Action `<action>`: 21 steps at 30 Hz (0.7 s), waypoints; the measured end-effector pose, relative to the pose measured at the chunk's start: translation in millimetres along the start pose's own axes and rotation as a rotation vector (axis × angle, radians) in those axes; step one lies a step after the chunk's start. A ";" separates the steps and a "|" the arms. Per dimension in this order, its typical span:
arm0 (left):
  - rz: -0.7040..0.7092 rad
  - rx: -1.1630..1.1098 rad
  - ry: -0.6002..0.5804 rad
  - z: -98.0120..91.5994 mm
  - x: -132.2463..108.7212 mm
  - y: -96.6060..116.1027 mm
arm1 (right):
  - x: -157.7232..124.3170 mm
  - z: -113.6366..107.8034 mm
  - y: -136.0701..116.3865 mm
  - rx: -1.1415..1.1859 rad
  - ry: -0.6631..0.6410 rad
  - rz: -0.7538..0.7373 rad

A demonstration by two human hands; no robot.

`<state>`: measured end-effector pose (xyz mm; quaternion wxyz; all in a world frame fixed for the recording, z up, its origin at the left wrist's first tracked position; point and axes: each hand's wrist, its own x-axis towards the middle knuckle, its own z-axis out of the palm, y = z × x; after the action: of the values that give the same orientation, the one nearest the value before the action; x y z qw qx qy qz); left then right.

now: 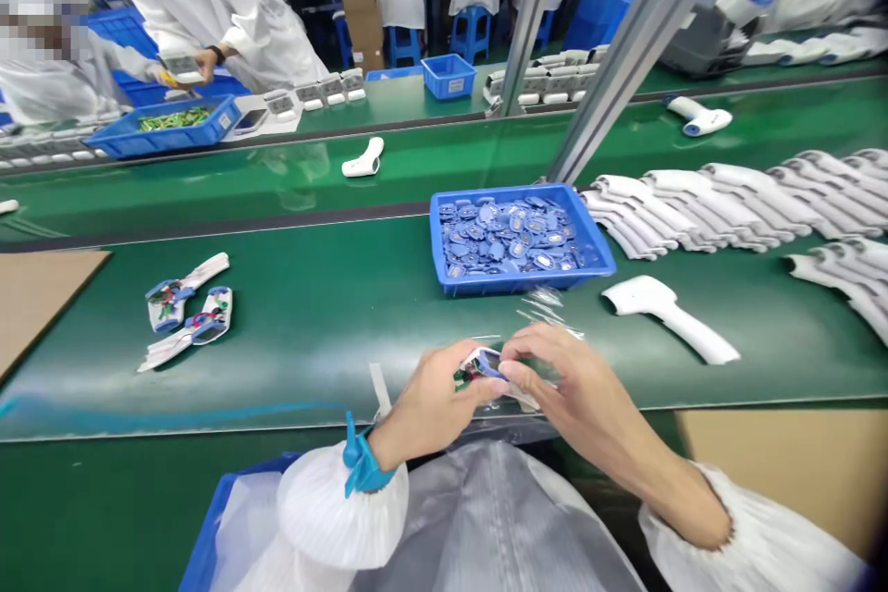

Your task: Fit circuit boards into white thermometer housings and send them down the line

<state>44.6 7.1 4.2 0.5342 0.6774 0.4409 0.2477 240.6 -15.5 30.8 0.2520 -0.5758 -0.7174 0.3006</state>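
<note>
In front of my body I hold a part-assembled infrared thermometer (491, 362), with a white shell, a blue display frame and wires and green board showing at its left end. My left hand (436, 396) is closed round that left end, thumb along the near side. The fingers of my right hand (573, 393) pinch the frame's right edge, partly covering the display and the handle. Beyond my hands stands a blue tray (524, 282) full of small blue plastic parts. A white thermometer shell (670, 310) lies to the right.
Two open thermometer halves (191, 328) with boards and wires lie left. Stacked white shells (721, 203) line the right side. Past a dark rail, a green conveyor (277, 176) carries a white thermometer (364, 157). A metal post (624, 46) rises behind the tray; co-workers in white coats work opposite.
</note>
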 end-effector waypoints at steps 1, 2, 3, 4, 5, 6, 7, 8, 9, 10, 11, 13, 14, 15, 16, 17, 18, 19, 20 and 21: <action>0.001 0.057 0.045 0.4 1.1 1.7 | 1.0 -5.5 -2.9 -0.068 0.041 -0.038; -0.008 0.114 0.114 -0.4 2.4 2.4 | 1.9 -11.7 -3.9 -0.121 0.093 -0.059; -0.028 0.158 0.193 -2.5 3.7 2.4 | 2.7 -18.1 -2.4 -0.160 0.151 -0.059; -0.053 0.175 0.263 -5.7 5.2 1.7 | 3.4 -24.0 1.7 -0.185 0.204 -0.039; -0.074 0.156 0.309 -9.7 6.8 0.7 | 4.4 -28.7 8.0 -0.193 0.238 -0.001; -0.087 0.105 0.316 -14.0 8.2 -0.4 | 5.5 -31.7 15.5 -0.187 0.249 0.049; -0.096 0.035 0.298 -18.0 9.5 -1.3 | 7.0 -32.6 23.1 -0.170 0.237 0.096; -0.102 -0.037 0.268 -21.5 10.6 -1.9 | 8.9 -31.3 29.4 -0.141 0.211 0.130; -0.103 -0.092 0.237 -24.2 11.5 -2.0 | 11.1 -28.3 33.2 -0.101 0.186 0.144; -0.099 -0.125 0.213 -25.9 12.0 -1.6 | 13.6 -24.0 34.1 -0.054 0.166 0.139; -0.091 -0.136 0.194 -26.6 12.3 -0.7 | 16.5 -18.9 31.9 -0.005 0.154 0.118; -0.067 -0.111 0.172 -26.2 12.2 2.1 | 23.6 -9.0 20.6 0.082 0.131 0.053; -0.054 -0.088 0.165 -25.5 11.9 3.7 | 27.7 -4.8 13.2 0.115 0.109 0.021; -0.043 -0.065 0.161 -24.7 11.4 5.5 | 31.8 -1.5 5.6 0.135 0.082 -0.005; -0.033 -0.038 0.160 -23.9 10.7 7.2 | 35.7 0.9 -1.3 0.132 0.055 -0.025; -0.021 -0.006 0.155 -23.3 10.0 8.9 | 39.0 2.3 -7.3 0.105 0.035 -0.042; -0.005 0.028 0.147 -22.7 9.4 10.5 | 41.4 3.0 -12.1 0.058 0.024 -0.058; 0.012 0.068 0.144 -22.3 9.0 12.0 | 42.8 3.1 -15.5 -0.003 0.029 -0.069; 0.030 0.112 0.152 -21.9 9.1 13.4 | 43.1 2.8 -17.2 -0.070 0.050 -0.074; 0.045 0.154 0.170 -21.7 9.9 14.4 | 42.6 2.4 -17.1 -0.129 0.078 -0.073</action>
<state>36.8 26.0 23.1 0.4355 0.7029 0.4868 0.2814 218.4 23.1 42.1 0.2530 -0.5757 -0.7453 0.2216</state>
